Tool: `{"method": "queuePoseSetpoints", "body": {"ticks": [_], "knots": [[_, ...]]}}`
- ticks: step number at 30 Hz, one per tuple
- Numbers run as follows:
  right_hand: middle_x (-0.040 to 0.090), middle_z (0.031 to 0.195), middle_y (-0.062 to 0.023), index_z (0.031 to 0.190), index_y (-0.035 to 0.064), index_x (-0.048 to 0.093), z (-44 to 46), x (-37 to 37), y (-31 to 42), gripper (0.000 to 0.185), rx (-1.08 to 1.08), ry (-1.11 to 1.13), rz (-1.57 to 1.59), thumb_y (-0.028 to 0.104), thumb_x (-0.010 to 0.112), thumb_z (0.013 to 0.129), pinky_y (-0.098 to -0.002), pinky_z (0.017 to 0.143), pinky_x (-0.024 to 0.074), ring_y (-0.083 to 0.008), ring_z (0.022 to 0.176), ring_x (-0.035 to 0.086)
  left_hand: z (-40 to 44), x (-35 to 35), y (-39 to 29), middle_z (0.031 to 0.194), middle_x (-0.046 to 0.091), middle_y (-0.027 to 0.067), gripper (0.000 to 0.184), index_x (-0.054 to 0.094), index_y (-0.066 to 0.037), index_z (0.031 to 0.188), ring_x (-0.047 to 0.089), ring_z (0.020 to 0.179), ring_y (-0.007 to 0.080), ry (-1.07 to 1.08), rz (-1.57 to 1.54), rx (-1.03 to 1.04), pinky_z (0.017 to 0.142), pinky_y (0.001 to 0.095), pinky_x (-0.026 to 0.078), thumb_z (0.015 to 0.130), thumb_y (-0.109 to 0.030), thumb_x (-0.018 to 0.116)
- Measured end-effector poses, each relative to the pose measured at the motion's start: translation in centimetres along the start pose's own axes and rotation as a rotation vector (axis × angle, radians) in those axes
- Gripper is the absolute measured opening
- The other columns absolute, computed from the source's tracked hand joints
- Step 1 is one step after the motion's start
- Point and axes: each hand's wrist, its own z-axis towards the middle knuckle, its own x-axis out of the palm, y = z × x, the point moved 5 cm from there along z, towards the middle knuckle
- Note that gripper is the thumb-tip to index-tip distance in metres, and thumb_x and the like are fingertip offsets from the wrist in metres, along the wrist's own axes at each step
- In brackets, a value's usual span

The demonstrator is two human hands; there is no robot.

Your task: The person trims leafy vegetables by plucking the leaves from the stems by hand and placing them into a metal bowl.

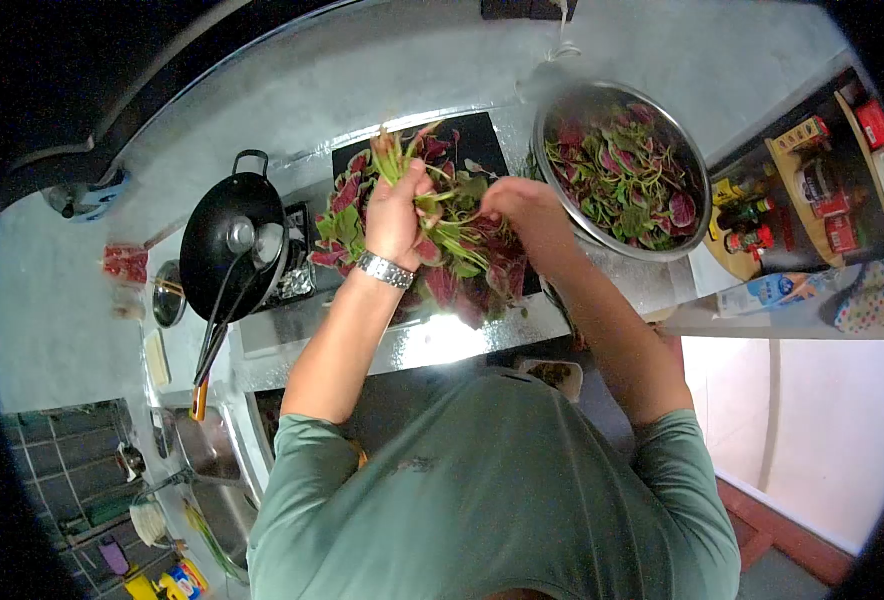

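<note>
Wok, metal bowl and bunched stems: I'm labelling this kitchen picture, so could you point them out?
Wok [210,228]: head view, on its black inside.
Metal bowl [691,140]: head view, on its inner wall.
Bunched stems [390,158]: head view, on the stalks jutting from the left hand [399,212].

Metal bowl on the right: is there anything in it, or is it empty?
Not empty: leafy greens hide the bottom of the metal bowl. Their depth doesn't show, so how full, I cannot tell.

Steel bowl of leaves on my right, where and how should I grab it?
The steel bowl is likely best gripped by its rim, at opposite left and right edges, coming from the near side: it is round and wide, shows no handle, and red-and-green leaves cover its middle.
</note>
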Motion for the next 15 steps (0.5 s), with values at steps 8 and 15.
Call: {"method": "queuePoseSetpoints", "body": {"ticks": [8,15], "knots": [[0.061,0.082,0.0013,0.093,0.0057,0.064,-2.5,-14.2,-1.7,0.016,0.176,-0.57,0.137,0.017,0.053,0.091,-0.0192,0.057,0.0351,-0.0056,0.066,0.049,0.4,-1.3,-0.5,0.067,0.045,-0.0039,0.01,0.049,-0.012,0.09,0.04,0.055,0.0068,0.147,-0.267,-0.031,0.049,0.0221,0.037,0.096,-0.019,0.053],[0.067,0.096,-0.0071,0.097,0.0025,0.067,-1.3,-22.2,-5.4,0.02,-0.025,-0.613,-0.658,0.017,0.057,0.088,-0.0312,0.081,0.0466,-0.0228,0.089,0.062,0.4,-0.8,-0.7,0.069,0.046,-0.0035,0.012,0.049,-0.012,0.091,0.041,0.057,0.0082,0.191,-0.293,-0.041,0.052,0.0236,0.038,0.097,-0.021,0.051]]}}
